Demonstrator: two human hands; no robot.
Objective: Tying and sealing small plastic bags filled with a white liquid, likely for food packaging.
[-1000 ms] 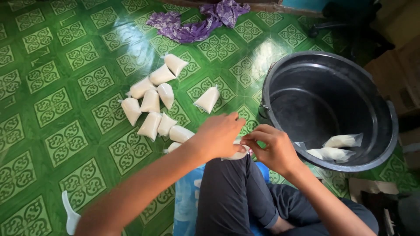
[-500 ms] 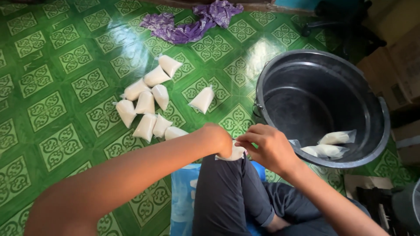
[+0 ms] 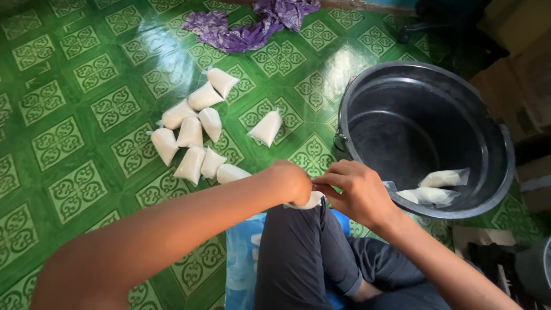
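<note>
Head cam: both hands [image 3: 321, 186] pinching small white-filled plastic bag [image 3: 307, 202] over knee.

Both hands met over the raised knee [image 3: 304, 241], the left hand [image 3: 293, 182] and right hand [image 3: 353, 192] closed on a small white bag [image 3: 307, 201], so nothing could pass between them. Just right of the right hand rose the black bucket [image 3: 356, 103]; its rim blocked a low sweep that way, though its mouth stood open above the few bags [image 3: 433, 188] lying inside. Left of the forearm, a cluster of white bags [image 3: 192, 138] crowded the green floor [image 3: 74, 132], and one lone bag [image 3: 267, 127] lay between cluster and bucket. The far left floor looked open. A purple cloth [image 3: 247, 26] lay along the far edge, probably clear of any reach.
</note>
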